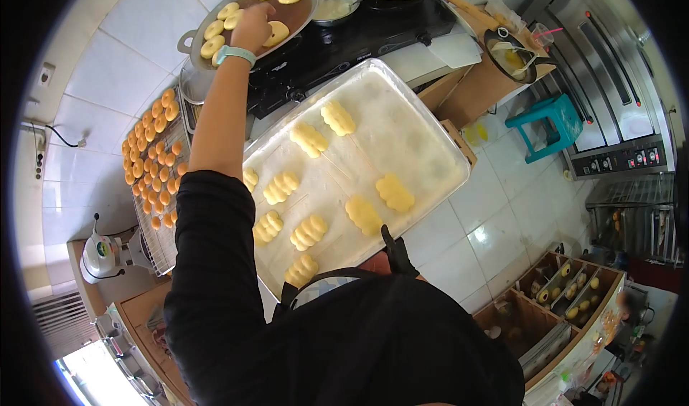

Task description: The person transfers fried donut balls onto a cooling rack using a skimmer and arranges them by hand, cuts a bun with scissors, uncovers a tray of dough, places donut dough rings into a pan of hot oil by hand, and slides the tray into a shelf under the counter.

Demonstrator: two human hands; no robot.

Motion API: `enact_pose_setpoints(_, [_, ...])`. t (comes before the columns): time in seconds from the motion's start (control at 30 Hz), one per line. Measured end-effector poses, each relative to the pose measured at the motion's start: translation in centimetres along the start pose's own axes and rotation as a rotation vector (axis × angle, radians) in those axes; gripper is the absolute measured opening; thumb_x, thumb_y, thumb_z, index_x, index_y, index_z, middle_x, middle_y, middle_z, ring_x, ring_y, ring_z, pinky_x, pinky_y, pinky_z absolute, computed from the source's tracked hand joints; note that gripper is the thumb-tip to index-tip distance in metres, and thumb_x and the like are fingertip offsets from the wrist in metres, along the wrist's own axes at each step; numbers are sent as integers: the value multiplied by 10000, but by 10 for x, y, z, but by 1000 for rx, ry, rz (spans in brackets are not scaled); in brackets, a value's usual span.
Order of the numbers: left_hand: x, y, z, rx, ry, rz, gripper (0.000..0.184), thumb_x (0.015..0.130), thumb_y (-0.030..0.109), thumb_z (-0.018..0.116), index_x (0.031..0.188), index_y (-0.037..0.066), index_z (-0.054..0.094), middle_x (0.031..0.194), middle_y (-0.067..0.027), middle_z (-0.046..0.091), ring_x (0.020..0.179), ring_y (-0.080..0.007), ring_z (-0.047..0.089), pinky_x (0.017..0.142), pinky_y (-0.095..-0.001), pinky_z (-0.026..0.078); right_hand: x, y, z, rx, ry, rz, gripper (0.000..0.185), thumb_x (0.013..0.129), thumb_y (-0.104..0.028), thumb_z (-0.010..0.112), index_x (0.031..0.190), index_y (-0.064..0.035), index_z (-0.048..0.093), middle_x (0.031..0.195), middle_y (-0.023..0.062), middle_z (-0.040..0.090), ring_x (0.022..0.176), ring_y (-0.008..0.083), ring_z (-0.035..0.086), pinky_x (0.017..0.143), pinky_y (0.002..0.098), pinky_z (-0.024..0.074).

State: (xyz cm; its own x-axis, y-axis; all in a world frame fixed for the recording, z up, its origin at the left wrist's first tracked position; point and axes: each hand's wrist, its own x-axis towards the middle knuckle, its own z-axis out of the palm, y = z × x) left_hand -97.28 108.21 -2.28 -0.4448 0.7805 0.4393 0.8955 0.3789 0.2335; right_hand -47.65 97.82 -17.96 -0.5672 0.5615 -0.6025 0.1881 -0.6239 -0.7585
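Observation:
My left hand (252, 29), with a pale green band at the wrist, is over the wide metal pan (192, 41) of dark oil. Its fingers are curled at the edge of a pale dough ring (277, 34); several other rings float around it. In a black glove, my right hand (396, 252) grips the near right rim of a large metal tray (438, 169). On the tray lie several ridged dough pieces (308, 140), with thin sticks beside some. My body hides the tray's nearest corner.
Browned rounds (154, 180) cover a wire rack at left. The pan sits on a black stove (337, 47). Beyond are a small dark pan (511, 56), a teal stool (549, 126) and a steel oven (596, 76). A divided wooden box (527, 334) stands at lower right.

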Motion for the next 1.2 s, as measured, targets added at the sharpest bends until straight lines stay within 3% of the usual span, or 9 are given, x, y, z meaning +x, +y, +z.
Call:
enact_pose_setpoints(0.17, [-64,49,-74,-134,360,74,219,698,92,602,902,18,576,888,-122,601,838,-274,569,735,-318,441,17,26,-9,-67,43,36,515,851,-374,456,1124,62,451,1080,125,519,991,172,457,829,279,356])
enact_pose_setpoints(0.37, [-252,41,-103,-7,320,-138,136,730,50,581,863,34,566,847,-88,583,792,-227,564,705,-294,434,23,36,-12,24,-5,34,573,848,-439,425,1108,71,456,1045,125,524,948,167,465,803,273,372])
enact_pose_setpoints(0.5, [-426,44,-87,136,182,-487,233,731,96,583,912,-11,483,817,-142,504,786,-283,492,711,-352,393,29,44,-18,-64,10,96,605,841,-472,418,1107,70,456,1028,127,526,914,161,459,790,272,377])
enact_pose_setpoints(0.57, [-492,74,-81,177,67,-679,302,746,145,594,967,-10,460,819,-131,498,796,-265,490,714,-346,391,34,58,-11,-42,140,-8,564,839,-496,397,851,52,534,692,50,488,649,126,416,564,292,361])
enact_pose_setpoints(0.73, [-561,96,-32,-510,216,-1411,492,819,432,479,962,-39,476,852,-134,539,728,-212,500,658,-320,401,37,63,-17,-209,126,-94,573,837,-520,375,653,7,505,519,-17,334,499,96,310,434,315,258])
enact_pose_setpoints(0.8, [-555,97,-23,-597,163,-1430,568,812,499,437,890,-59,509,784,-156,552,697,-225,520,631,-330,407,37,59,-8,-54,209,9,604,836,-534,360,901,43,530,725,46,527,662,118,488,568,271,400])
enact_pose_setpoints(0.9, [-544,97,-18,-438,-6,-1521,628,799,537,427,799,-81,539,673,-175,546,643,-241,532,594,-351,408,25,44,0,34,76,14,660,828,-550,351,1041,63,472,914,90,550,837,140,525,725,263,426])
enact_pose_setpoints(1.03, [-548,91,-22,-319,3,-1409,642,787,538,443,759,-95,543,606,-192,523,570,-256,510,544,-386,394,18,52,15,107,184,-70,671,821,-564,350,991,70,491,836,72,553,736,136,532,650,269,436])
enact_pose_setpoints(1.2, [-561,65,-40,-471,-41,-1253,517,815,424,490,704,-78,551,567,-122,541,526,-146,461,493,-323,377,8,124,9,-113,446,-86,651,811,-592,329,557,-8,467,495,57,427,492,134,382,466,320,334])
